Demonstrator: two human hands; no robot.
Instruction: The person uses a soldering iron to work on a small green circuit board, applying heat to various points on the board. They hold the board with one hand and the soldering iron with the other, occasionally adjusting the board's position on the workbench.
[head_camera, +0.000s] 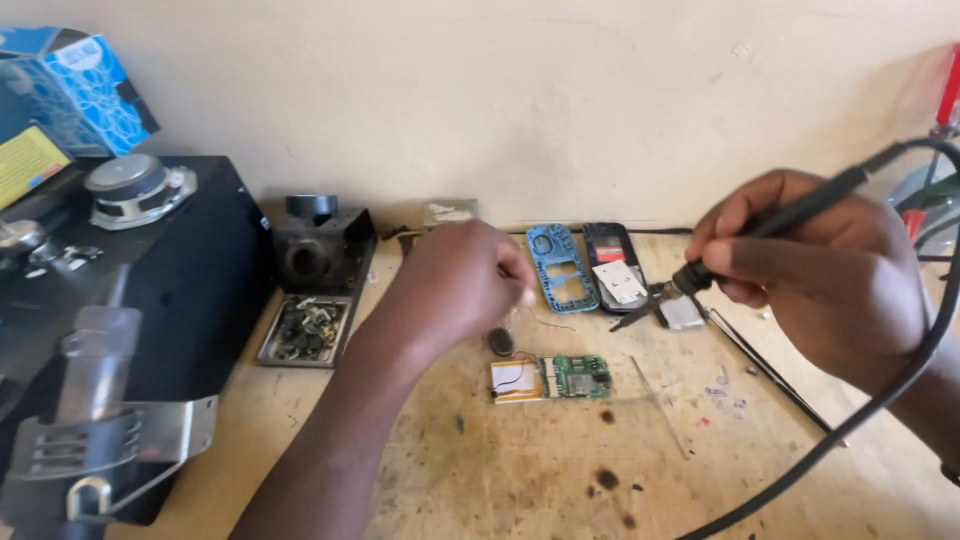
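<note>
My right hand (820, 270) grips a black soldering iron (790, 215), its tip pointing down-left toward the bench near a small silver part (682, 313). A black cable (880, 400) runs from the iron across the bench. My left hand (462, 280) hovers with fingers pinched together above a green circuit board (572, 377); a thin wire seems to hang from the fingertips, but I cannot tell for sure. A small dark oval part (501, 342) lies just under that hand. A yellow-edged white piece (515, 379) is joined to the board's left end.
A blue phone frame (560, 268) and a black phone shell (612, 262) lie by the wall. A black soldering stand with a tray of scraps (305, 330) is at left. A large black box (180, 280) carries a speaker (135, 188). The wooden bench (520, 470) has burn marks.
</note>
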